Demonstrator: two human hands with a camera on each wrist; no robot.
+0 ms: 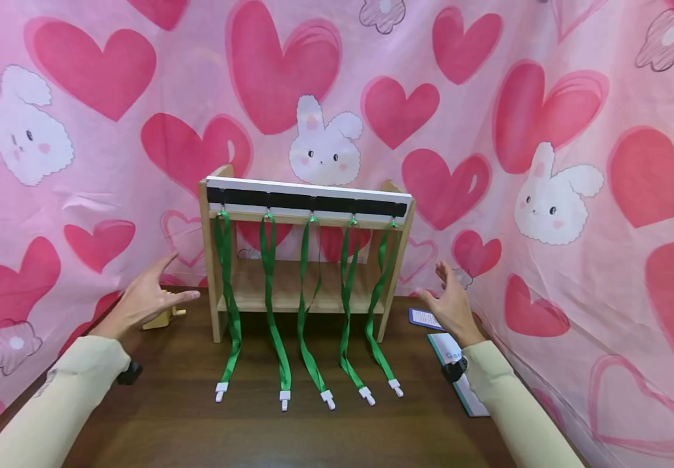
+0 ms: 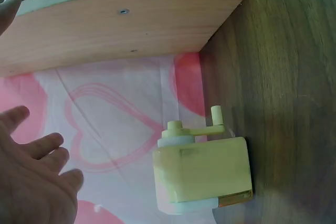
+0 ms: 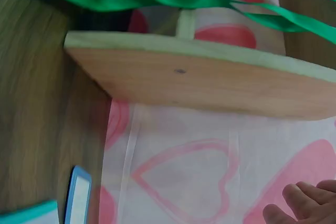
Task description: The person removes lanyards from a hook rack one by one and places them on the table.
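Note:
A small wooden shelf (image 1: 301,302) stands on the table with a white board (image 1: 307,188) across its top. Several green lanyards (image 1: 269,260) hang from a black strip on that board, their white clips lying on the tabletop. To the left of the shelf is my left hand (image 1: 148,296), fingers spread and holding nothing. My right hand (image 1: 450,302) is off the shelf's right side, thumb and fingers apart, also without anything in it. Below the left hand, a yellow pencil sharpener (image 2: 205,169) with a crank handle sits beside the shelf's side panel (image 2: 121,30).
Right of the shelf lie a blue-edged card (image 1: 426,318) and a white booklet (image 1: 471,393) with a teal edge, partly covered by the right wrist. A pink cloth (image 1: 372,39) with hearts and rabbits hangs behind and around the dark wooden table (image 1: 243,435).

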